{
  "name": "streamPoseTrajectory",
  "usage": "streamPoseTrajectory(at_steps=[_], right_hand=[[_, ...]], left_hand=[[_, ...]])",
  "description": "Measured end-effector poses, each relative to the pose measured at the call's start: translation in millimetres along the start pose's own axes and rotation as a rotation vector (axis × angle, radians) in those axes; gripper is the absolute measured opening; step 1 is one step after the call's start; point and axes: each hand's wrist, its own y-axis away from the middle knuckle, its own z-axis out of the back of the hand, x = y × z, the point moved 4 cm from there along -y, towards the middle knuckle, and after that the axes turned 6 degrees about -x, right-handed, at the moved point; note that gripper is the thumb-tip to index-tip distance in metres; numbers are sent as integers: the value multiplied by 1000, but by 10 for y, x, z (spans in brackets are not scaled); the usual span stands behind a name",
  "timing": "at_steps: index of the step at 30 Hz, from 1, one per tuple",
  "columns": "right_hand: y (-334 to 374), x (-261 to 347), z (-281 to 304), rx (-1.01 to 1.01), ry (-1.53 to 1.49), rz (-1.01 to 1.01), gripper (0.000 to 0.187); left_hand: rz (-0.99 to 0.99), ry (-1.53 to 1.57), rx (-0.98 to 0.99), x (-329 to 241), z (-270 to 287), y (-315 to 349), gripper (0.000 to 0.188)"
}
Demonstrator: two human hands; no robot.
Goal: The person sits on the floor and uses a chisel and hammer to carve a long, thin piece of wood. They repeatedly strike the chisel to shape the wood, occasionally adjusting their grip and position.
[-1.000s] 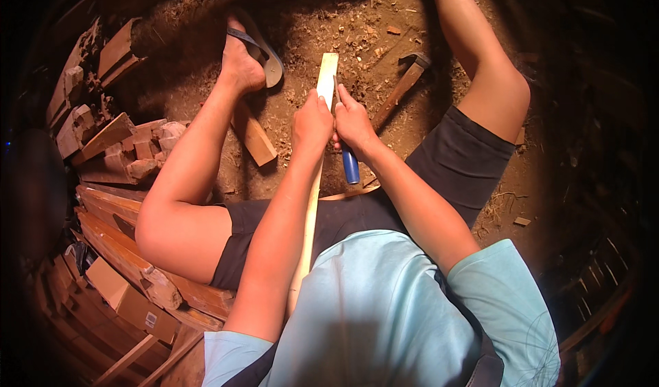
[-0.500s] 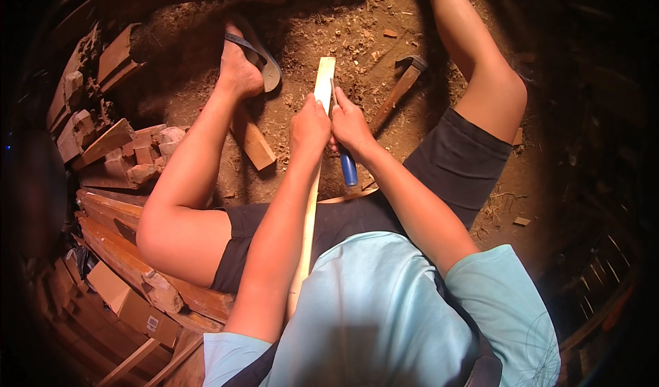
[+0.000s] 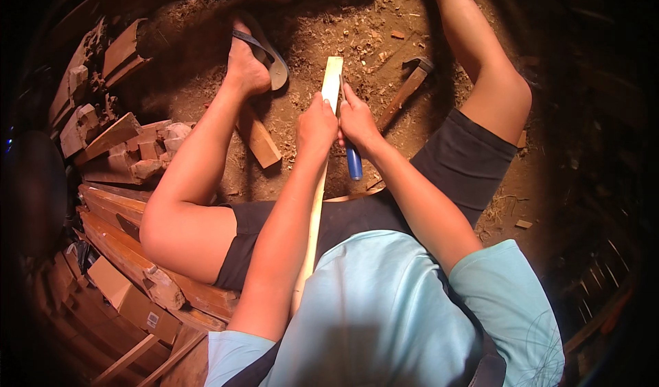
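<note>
A long pale wooden strip [image 3: 331, 78] runs from my lap out over the dirt floor. My left hand [image 3: 316, 124] is closed around it near its far end. My right hand [image 3: 357, 122] presses against the strip's right side and grips a tool with a blue handle [image 3: 353, 162], whose blade is hidden behind the fingers. Both hands sit side by side, touching the strip.
A hammer with a wooden handle [image 3: 405, 92] lies on the dirt to the right of the strip. A short wood block [image 3: 259, 140] rests by my left foot in a sandal [image 3: 264, 57]. Stacked reddish wood pieces [image 3: 117, 153] line the left. Wood chips litter the ground.
My hands have shifted slightly along the strip, the right one working the blue-handled tool against its edge. The legs and the strip stay in place.
</note>
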Motion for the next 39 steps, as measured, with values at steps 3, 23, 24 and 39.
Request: streamPoseTrajectory(at_steps=[3,23,24,39], right_hand=[[82,-11,4,15,16,-28,53],[158,-43,21,-40,117,79,53],[183,-31,18,-42,128,82,53],[-24,-31,3,-48,36,89,52]], left_hand=[[-54,-72,-114,66,-34,-13,32],[-23,-36,11,-38,5,9,34],[-20,-31,20,-57,26,21,34],[-15,22,27,-59,27,21,35]])
